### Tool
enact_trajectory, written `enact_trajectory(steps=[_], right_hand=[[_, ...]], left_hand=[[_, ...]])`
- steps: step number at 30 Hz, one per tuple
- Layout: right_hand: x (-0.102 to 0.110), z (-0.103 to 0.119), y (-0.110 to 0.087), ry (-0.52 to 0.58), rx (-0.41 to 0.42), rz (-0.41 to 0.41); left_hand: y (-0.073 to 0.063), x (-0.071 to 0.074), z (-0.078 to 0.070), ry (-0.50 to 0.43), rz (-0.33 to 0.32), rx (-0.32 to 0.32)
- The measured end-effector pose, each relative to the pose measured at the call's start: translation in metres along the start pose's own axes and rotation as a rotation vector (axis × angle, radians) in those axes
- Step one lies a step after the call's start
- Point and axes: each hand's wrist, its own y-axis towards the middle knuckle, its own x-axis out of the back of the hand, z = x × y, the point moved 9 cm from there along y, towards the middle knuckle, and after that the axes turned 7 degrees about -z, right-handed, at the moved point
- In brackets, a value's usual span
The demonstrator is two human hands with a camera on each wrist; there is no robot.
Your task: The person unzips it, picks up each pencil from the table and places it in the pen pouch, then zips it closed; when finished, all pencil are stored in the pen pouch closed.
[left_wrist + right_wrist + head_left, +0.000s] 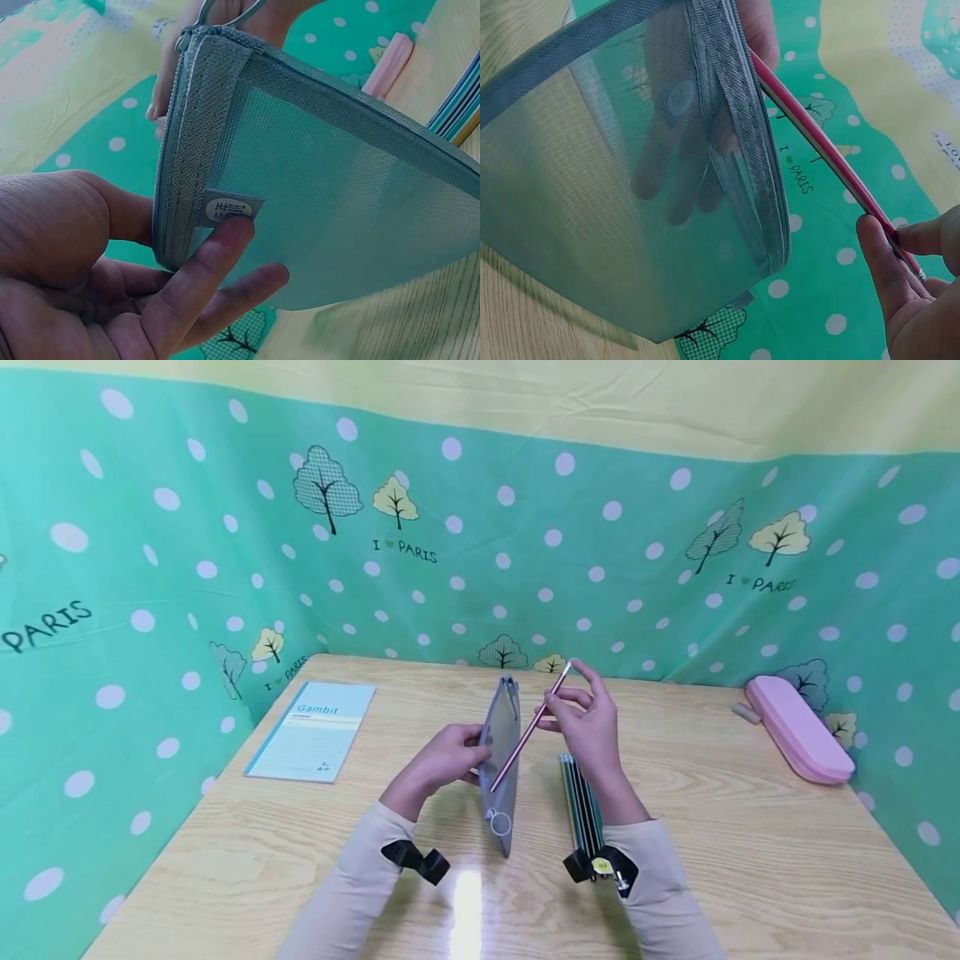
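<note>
A grey mesh zipper pouch [502, 752] stands on edge above the table, gripped at its side by my left hand [450, 756]. In the left wrist view, fingers lie across the mesh beside a small white label [229, 208]. My right hand [588, 718] pinches a dark red pencil [825, 142] near its upper, silver-tipped end. The pencil slants down toward the pouch, and its lower end passes behind the zipper edge in the right wrist view. Below the right forearm, a bundle of dark striped pencils [581, 802] lies on the table.
A light blue notebook [311, 731] lies at the left of the wooden table [675, 777]. On the far right sit a pink pencil case [798, 727] and a small grey piece [746, 713] beside it. A green dotted cloth [525, 568] hangs behind the table.
</note>
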Motion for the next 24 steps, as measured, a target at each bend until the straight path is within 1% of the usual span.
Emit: enact_trajectory(steps=[3,10,14,18,21,24], right_hand=[[-0.003,0.000,0.000,-0.005,0.017,0.023],[-0.006,0.002,-0.001,-0.029,0.039,0.056],[-0.008,0.001,-0.001,-0.074,0.042,0.076],[-0.016,-0.007,-0.003,-0.129,0.021,0.136],[-0.023,-0.011,-0.006,-0.151,0.008,0.182],[-0.025,-0.013,-0.007,-0.170,0.011,0.196]], left_hand=[[0.000,0.000,-0.001,-0.005,0.003,0.002],[-0.001,0.001,-0.003,-0.003,-0.016,0.006],[-0.001,0.000,-0.003,0.001,-0.018,0.008],[-0.001,-0.001,-0.002,-0.003,-0.027,0.018],[0.000,-0.001,-0.001,0.000,-0.036,0.025],[0.000,-0.002,-0.001,0.011,-0.032,0.022]])
